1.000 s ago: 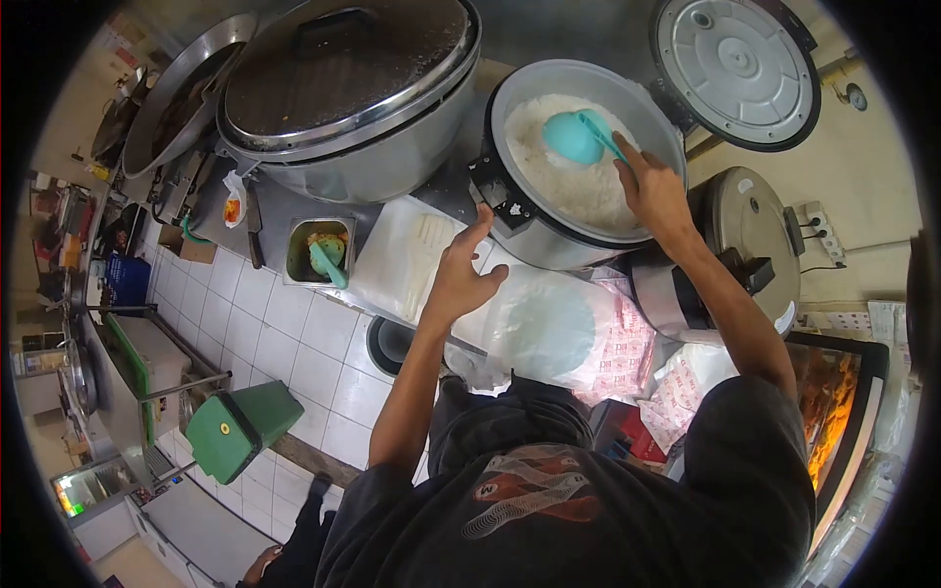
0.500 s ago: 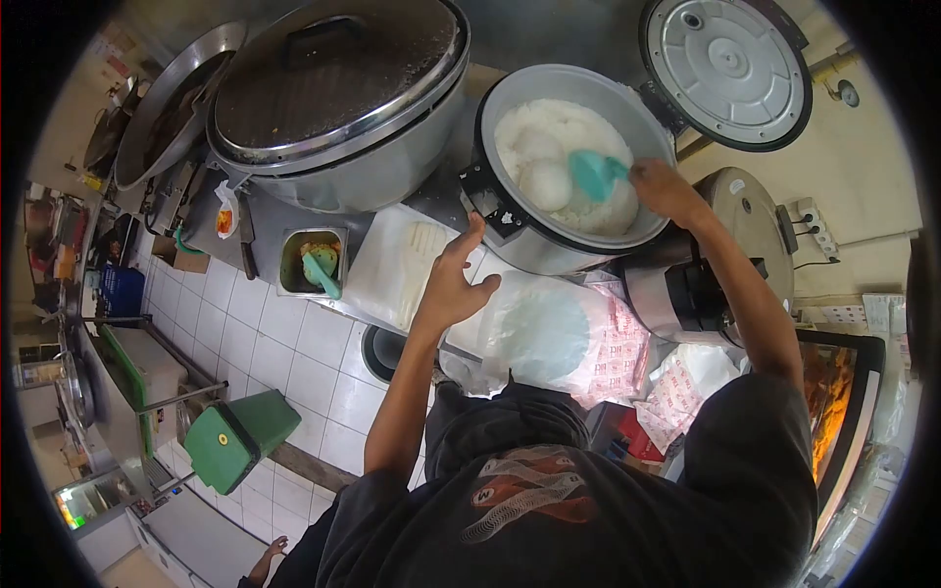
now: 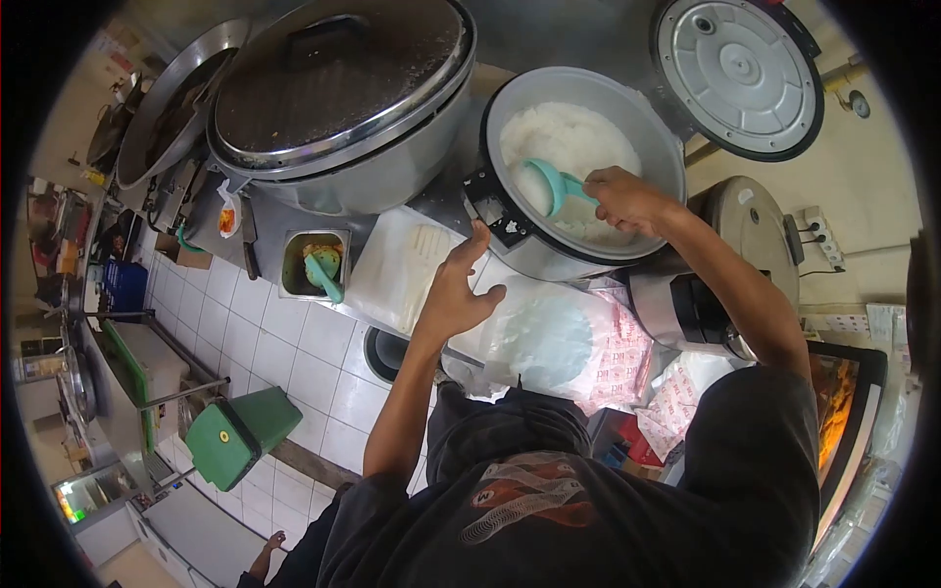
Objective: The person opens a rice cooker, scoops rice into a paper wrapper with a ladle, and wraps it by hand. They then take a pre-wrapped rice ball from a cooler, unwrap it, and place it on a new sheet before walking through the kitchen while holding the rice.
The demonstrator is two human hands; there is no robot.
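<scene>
My right hand grips the handle of a teal rice scoop inside the open rice cooker. White rice fills much of the pot, and the scoop's bowl is tilted against a rounded mound of it. Outside the pot, my left hand hovers with thumb and fingers apart, holding nothing. Below that hand lie plastic sheets and, to its right, a stack of printed wrapping paper under a clear plastic sheet with a pale green round area.
A large lidded pot stands left of the cooker. A metal container holds food and another teal scoop. The cooker's raised lid and a second cooker are on the right. Another person's hand shows at lower left.
My right hand has moved the scoop left and turned it into the rice; two rounded mounds showed before. My left hand stays nearly in place, still spread.
</scene>
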